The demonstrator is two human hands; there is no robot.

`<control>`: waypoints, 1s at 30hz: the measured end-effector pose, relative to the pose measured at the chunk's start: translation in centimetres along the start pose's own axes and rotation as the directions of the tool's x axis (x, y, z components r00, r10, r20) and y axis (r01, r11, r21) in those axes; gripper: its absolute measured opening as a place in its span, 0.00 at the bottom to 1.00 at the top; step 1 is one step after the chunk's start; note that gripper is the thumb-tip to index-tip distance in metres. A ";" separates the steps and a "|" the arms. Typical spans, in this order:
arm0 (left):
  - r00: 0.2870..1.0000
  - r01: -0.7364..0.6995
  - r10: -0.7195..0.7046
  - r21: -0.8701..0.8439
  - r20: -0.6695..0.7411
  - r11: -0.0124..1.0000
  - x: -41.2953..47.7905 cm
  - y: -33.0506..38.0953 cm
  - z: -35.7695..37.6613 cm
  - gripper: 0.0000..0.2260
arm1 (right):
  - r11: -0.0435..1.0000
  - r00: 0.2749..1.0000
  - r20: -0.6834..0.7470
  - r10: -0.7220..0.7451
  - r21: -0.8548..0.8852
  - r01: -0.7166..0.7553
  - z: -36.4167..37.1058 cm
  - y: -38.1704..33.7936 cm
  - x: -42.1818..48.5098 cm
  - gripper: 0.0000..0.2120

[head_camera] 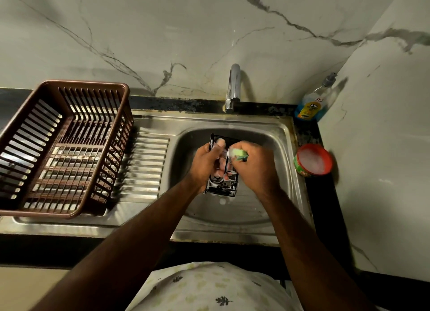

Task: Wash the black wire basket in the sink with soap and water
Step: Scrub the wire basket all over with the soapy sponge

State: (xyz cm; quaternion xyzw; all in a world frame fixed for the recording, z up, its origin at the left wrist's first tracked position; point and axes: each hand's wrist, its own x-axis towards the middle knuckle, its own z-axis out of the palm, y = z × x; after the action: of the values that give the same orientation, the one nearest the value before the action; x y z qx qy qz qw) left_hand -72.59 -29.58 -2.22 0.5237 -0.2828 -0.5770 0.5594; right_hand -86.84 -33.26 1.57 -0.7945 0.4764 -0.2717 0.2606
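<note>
Over the middle of the sink (282, 134), the left hand (206, 165) grips the sudsy black wire basket (223, 188) from its 9 o'clock side, likely to steady it, while the right hand (254, 165) at 3 o'clock clutches a green sponge (239, 154) against the wires to scrub.

brown slatted rack (88, 82): on drainboard (144, 166) | veined marble wall (186, 31): behind

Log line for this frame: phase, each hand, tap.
phase: scrubbing | left hand: holds soapy black wire basket in steel sink | right hand: grips green sponge against basket | chrome tap: no water visible
</note>
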 end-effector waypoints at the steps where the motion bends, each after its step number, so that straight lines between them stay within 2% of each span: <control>1: 1.000 0.022 -0.022 -0.006 -0.011 1.000 -0.2 0.3 0.3 0.28 | 0.999 0.999 -0.040 0.011 0.046 -0.009 -0.4 -0.2 0.0 0.09; 3: 0.998 0.056 -0.055 0.008 -0.036 0.998 -0.4 0.6 0.6 0.36 | 0.995 0.992 -0.128 0.020 0.098 -0.008 -1.1 -0.7 0.2 0.11; 5: 0.997 0.057 -0.056 0.007 -0.055 0.998 -0.6 0.6 0.8 0.37 | 0.997 0.987 -0.163 0.012 0.083 0.001 -1.3 -1.1 0.6 0.11; 13: 0.998 -0.014 0.006 0.126 0.070 0.992 -0.5 -0.4 0.6 0.37 | 0.996 1.000 -0.005 -0.018 -0.093 0.017 0.9 -2.0 1.9 0.13; 19: 1.000 -0.002 0.001 0.111 0.009 0.994 -0.7 -0.6 0.2 0.34 | 0.990 0.999 0.027 0.018 -0.142 -0.014 1.1 -1.6 2.0 0.06; 23: 0.999 0.022 -0.018 0.114 -0.039 0.993 -0.4 -0.8 -0.5 0.38 | 0.989 0.995 0.032 0.091 -0.123 -0.086 -0.1 0.5 1.4 0.10; 27: 1.000 0.006 -0.006 0.185 -0.002 0.983 -0.3 -0.7 -0.6 0.39 | 0.991 0.998 0.055 0.024 -0.129 -0.017 0.2 -0.3 1.3 0.08; 30: 1.000 -0.014 0.009 0.220 0.024 0.975 -0.5 -0.4 0.1 0.34 | 0.991 0.999 0.051 0.005 -0.134 0.002 0.7 -1.4 1.6 0.07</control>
State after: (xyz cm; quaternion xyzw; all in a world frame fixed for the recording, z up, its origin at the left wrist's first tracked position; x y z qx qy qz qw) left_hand -72.93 -29.10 -2.36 0.5743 -0.3542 -0.5448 0.4980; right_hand -84.87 -34.02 2.28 -0.8165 0.4875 -0.2186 0.2188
